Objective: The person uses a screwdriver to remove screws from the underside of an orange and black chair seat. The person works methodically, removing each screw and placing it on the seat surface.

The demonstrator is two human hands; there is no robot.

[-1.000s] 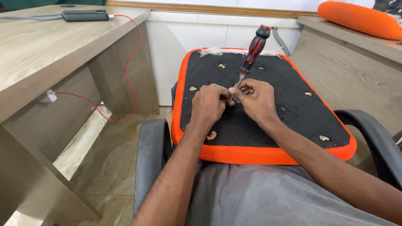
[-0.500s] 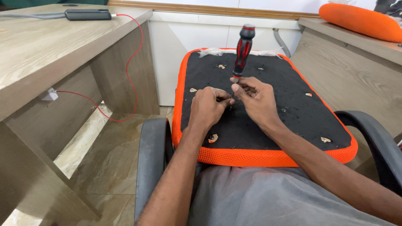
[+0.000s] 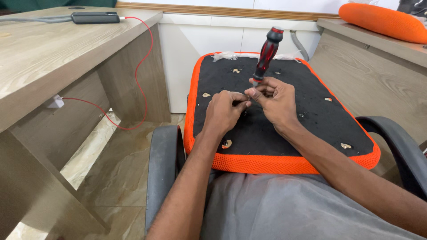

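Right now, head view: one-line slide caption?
Right hand holds red-black screwdriver upright on upturned seat cushion; left hand steadies its tip.

hands: 2 — left hand [image 3: 222, 111], right hand [image 3: 273, 100]
screwdriver [image 3: 266, 54]: 1, red and black handle
seat cushion [image 3: 284, 164]: 1, orange mesh edge, black underside
torn holes in the black underside: about 7 in view, e.g. [image 3: 227, 143], [image 3: 345, 146], [image 3: 206, 94]
desk: 2 — left desk [image 3: 40, 53], right desk [image 3: 382, 84]
armrest: 2, grey — [image 3: 162, 169], [image 3: 396, 146]
red cable [image 3: 144, 71]: 1
dark flat device [image 3: 94, 17]: 1
orange pad [image 3: 384, 21]: 1, on right desk
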